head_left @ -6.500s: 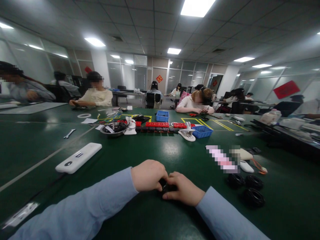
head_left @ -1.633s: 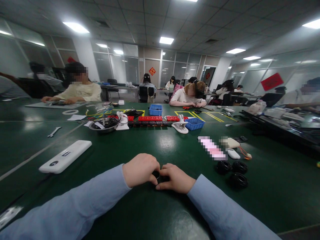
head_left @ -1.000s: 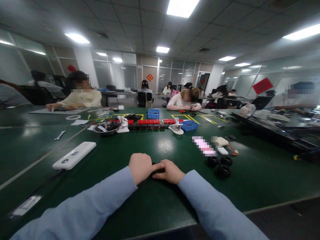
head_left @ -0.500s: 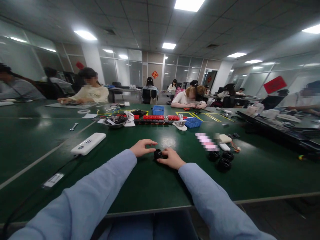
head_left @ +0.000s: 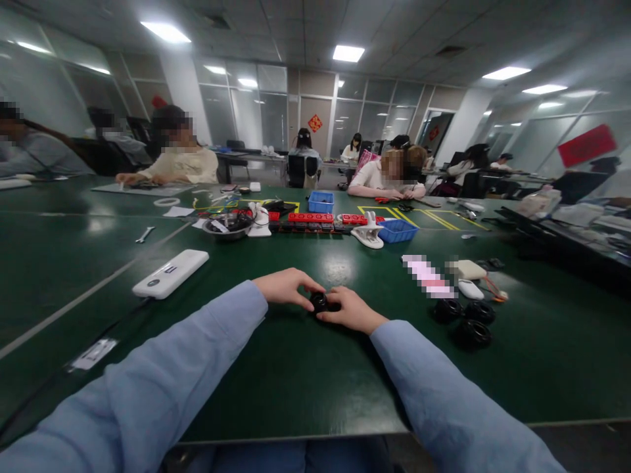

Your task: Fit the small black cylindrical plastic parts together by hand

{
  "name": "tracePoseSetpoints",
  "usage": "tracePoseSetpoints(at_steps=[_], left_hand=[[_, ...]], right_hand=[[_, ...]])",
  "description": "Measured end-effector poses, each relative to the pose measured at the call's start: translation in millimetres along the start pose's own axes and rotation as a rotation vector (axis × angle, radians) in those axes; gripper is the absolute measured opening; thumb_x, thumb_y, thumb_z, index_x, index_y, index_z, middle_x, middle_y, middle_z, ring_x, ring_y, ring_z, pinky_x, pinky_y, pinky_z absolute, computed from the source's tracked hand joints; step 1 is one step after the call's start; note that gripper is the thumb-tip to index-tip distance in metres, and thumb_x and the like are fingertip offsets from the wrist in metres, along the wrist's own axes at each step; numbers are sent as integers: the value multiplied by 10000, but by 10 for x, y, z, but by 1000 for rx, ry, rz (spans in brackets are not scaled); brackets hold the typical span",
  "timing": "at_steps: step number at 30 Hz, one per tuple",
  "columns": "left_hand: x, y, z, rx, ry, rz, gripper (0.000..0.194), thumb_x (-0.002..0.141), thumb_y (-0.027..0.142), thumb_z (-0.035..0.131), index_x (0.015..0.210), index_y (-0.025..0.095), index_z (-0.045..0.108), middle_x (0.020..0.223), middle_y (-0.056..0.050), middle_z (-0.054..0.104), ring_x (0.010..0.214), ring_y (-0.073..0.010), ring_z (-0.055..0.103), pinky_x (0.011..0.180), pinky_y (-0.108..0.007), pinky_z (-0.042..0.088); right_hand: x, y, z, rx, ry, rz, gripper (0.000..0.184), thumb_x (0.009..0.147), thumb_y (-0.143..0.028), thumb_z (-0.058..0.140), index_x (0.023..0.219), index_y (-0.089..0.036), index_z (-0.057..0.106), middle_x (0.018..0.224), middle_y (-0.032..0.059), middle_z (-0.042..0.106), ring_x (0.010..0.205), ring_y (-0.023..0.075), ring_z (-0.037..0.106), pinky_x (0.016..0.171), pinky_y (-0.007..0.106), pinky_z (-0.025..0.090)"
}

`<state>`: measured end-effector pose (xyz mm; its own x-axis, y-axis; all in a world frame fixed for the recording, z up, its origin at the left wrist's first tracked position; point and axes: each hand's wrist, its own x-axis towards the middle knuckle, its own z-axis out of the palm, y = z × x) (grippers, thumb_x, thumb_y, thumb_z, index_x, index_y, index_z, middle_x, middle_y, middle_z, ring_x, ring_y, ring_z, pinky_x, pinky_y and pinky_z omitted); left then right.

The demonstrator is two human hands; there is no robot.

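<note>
In front of me, a small black wheel (head_left: pixel 319 301), thick like a toy tyre, is at the green table's surface between my hands. My right hand (head_left: pixel 355 310) grips it from the right, thumb on the near side and fingers on the far side. From the left, my left hand (head_left: pixel 288 288) closes on the same wheel with thumb and index finger. The fingers cover part of its rim. To the right of my right hand, three similar black wheels (head_left: pixel 474 333) sit close together on the table.
A white power bank (head_left: pixel 171 274) with a black cable lies left, near a small wrench (head_left: pixel 144 234). Farther back are a metal bowl (head_left: pixel 227 228), red power strips (head_left: pixel 310 217), a white clip (head_left: pixel 367 231) and blue bins (head_left: pixel 397 230). A white mouse (head_left: pixel 470 289) lies right. Other people sit around.
My left thumb and index finger have come in onto the wheel from its left side. My right hand still holds it. The view has tilted down and shifted slightly left.
</note>
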<state>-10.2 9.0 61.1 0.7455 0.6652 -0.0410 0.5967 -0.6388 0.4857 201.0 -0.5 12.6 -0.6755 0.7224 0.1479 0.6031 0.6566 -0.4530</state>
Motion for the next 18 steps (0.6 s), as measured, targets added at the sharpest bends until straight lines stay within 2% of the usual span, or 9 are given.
tracePoseSetpoints(at_steps=[6,11,14,18], left_hand=[[117,57,-103,47,-29,52,347,708,314,708,1033,203,659,996,-26,654,935,-168,583,817,-237,411],[229,118,-186,93,-73,127,330,672,257,740,987,200,663,1028,-34,630,1011,-195,543,874,-265,383],[291,112,-233,66,-126,151,270,689,239,725,954,236,674,957,-4,643,949,-182,560,823,-254,397],[310,87,-236,96,-132,142,216,719,286,704,922,222,666,866,-2,639,846,-173,567,745,-262,392]], right_hand=[[32,32,-18,4,-33,-27,262,745,-418,642,856,-183,678,810,37,559,782,170,504,681,277,357],[40,48,-4,11,-22,-8,256,739,-425,644,842,-192,674,803,35,568,777,179,495,681,292,346],[52,56,-5,16,-37,20,265,730,-427,650,874,-205,662,799,32,559,782,185,480,678,300,330],[62,60,-3,27,-57,43,307,740,-438,637,961,-226,642,816,38,550,792,190,457,672,308,307]])
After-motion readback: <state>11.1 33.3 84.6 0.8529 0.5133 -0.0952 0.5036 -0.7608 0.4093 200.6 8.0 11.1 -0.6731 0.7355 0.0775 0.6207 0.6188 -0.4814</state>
